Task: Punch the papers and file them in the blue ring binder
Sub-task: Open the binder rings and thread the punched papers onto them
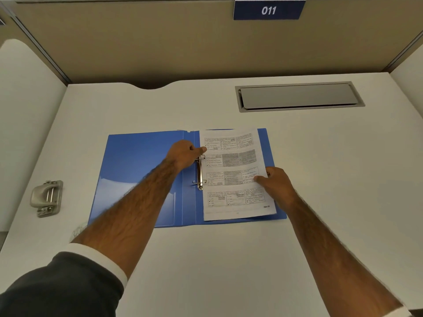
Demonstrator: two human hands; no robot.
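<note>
Head: papers (pixel 233 161) pinched in right hand (pixel 273 183).

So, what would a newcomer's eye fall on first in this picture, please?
The open blue ring binder lies flat in the middle of the desk, with printed papers on its right half. The left hand pinches their left edge by the metal rings, and the right hand holds their right edge. A grey hole punch sits at far left, and a blue sign reading 011 hangs above.
</note>
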